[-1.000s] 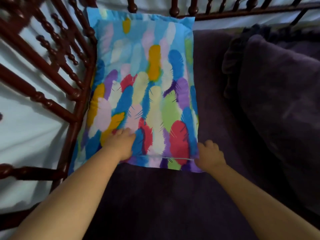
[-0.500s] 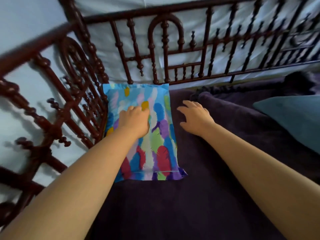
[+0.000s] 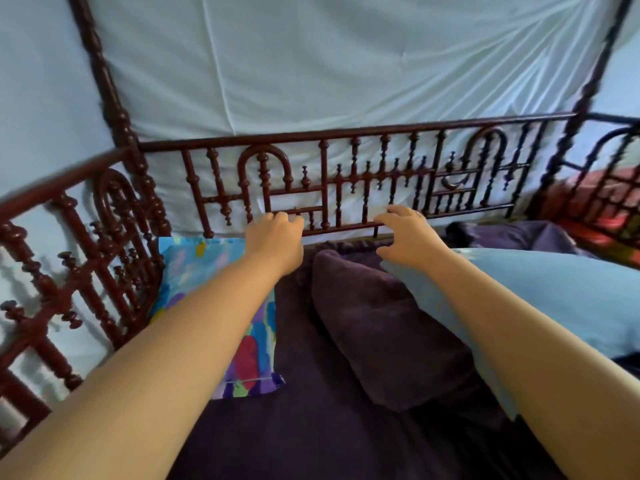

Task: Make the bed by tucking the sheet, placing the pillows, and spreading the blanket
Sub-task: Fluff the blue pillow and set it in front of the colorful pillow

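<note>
A feather-patterned multicoloured pillow (image 3: 194,271) lies flat in the bed's far left corner on the dark purple sheet (image 3: 311,427). To its right lies a dark purple pillow (image 3: 381,334), and a light blue pillow (image 3: 554,299) lies further right, partly over it. My left hand (image 3: 275,237) hovers above the patterned pillow's right edge with fingers loosely curled, holding nothing. My right hand (image 3: 405,237) is raised over the top of the purple pillow, fingers spread and slightly bent, also holding nothing. No blanket is recognisable.
A dark red wooden spindle railing (image 3: 346,181) runs along the back, and a railing of the same kind (image 3: 69,254) runs along the left side of the bed. Pale fabric (image 3: 329,64) hangs behind the railing. Red patterned cloth (image 3: 606,216) shows at the far right.
Both hands let go of the patterned pillow and moved up and to the right toward the back railing. The view rose, bringing the purple and light blue pillows into sight.
</note>
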`<action>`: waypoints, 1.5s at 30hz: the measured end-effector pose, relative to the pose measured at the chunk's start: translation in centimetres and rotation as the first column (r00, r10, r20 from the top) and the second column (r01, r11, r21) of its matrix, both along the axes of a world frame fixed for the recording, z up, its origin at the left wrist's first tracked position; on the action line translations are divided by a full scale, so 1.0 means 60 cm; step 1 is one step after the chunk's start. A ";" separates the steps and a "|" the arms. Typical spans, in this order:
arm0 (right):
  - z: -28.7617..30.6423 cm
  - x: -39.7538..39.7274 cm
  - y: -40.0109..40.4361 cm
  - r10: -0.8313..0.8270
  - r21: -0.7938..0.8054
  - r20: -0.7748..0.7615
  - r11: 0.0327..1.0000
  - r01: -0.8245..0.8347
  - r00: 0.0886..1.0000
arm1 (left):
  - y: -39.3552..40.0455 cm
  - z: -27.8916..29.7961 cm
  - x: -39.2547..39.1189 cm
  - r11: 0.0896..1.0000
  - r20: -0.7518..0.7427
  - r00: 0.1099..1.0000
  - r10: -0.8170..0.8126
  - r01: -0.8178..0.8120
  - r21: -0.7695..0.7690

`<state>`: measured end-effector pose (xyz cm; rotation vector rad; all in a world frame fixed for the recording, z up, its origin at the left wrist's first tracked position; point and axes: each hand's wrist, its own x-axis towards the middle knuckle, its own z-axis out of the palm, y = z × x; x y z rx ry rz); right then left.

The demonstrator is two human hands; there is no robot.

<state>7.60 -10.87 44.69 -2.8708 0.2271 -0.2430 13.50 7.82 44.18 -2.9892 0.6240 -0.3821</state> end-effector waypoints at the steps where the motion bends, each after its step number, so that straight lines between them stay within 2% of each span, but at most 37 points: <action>1: 0.003 -0.022 -0.025 -0.002 0.005 0.006 1.000 0.002 1.000 | -0.027 0.003 -0.020 1.000 0.007 1.000 -0.004 0.004 0.001; 8: 0.003 -0.190 -0.239 -0.003 0.034 0.010 0.999 0.003 1.000 | -0.233 -0.005 -0.167 0.997 -0.063 0.998 -0.018 0.013 -0.077; 12: -0.005 -0.274 -0.367 -0.066 0.066 0.005 0.996 0.065 0.998 | -0.339 -0.021 -0.224 0.995 -0.150 0.988 -0.024 0.009 -0.100; 15: -0.021 -0.311 -0.449 -0.132 0.149 -0.019 0.980 0.133 0.991 | -0.403 -0.035 -0.243 0.996 -0.192 0.981 -0.033 0.016 -0.092; 21: -0.085 -0.317 -0.575 -0.293 0.332 -0.079 0.894 0.302 0.953 | -0.510 -0.079 -0.218 0.998 -0.247 0.969 -0.012 -0.003 -0.058; 25: -0.136 -0.276 -0.647 -0.408 0.352 -0.163 0.826 0.440 0.898 | -0.575 -0.123 -0.162 0.999 -0.320 0.947 0.007 -0.023 -0.046; 28: -0.180 -0.239 -0.696 -0.499 0.298 -0.305 0.759 0.579 0.811 | -0.615 -0.167 -0.113 0.998 -0.409 0.912 0.024 -0.045 -0.043; 30: -0.214 -0.219 -0.722 -0.539 0.345 -0.442 0.636 0.690 0.717 | -0.640 -0.200 -0.080 0.995 -0.475 0.878 0.056 -0.091 -0.050; 31: -0.232 -0.212 -0.730 -0.545 0.403 -0.517 0.525 0.749 0.660 | -0.651 -0.214 -0.067 0.991 -0.508 0.858 0.075 -0.121 -0.060; 33: -0.268 -0.198 -0.745 -0.526 0.523 -0.636 0.244 0.817 0.565 | -0.674 -0.238 -0.045 0.976 -0.578 0.807 0.119 -0.201 -0.080; 35: -0.305 -0.182 -0.755 -0.516 0.630 -0.674 -0.029 0.776 0.528 | -0.692 -0.260 -0.029 0.950 -0.645 0.747 0.160 -0.293 -0.105; 39: -0.340 -0.149 -0.761 -0.559 0.726 -0.674 -0.384 0.570 0.483 | -0.720 -0.314 -0.009 0.909 -0.731 0.648 0.214 -0.405 -0.094; 41: -0.361 -0.144 -0.766 -0.623 0.753 -0.653 -0.473 0.457 0.431 | -0.725 -0.332 -0.011 0.896 -0.752 0.621 0.222 -0.434 -0.093; 43: -0.380 -0.147 -0.769 -0.679 0.793 -0.606 -0.471 0.387 0.414 | -0.728 -0.343 -0.019 0.892 -0.761 0.603 0.241 -0.447 -0.071; 45: -0.391 -0.148 -0.778 -0.702 0.829 -0.558 -0.461 0.315 0.443 | -0.731 -0.346 -0.024 0.886 -0.772 0.581 0.259 -0.461 -0.049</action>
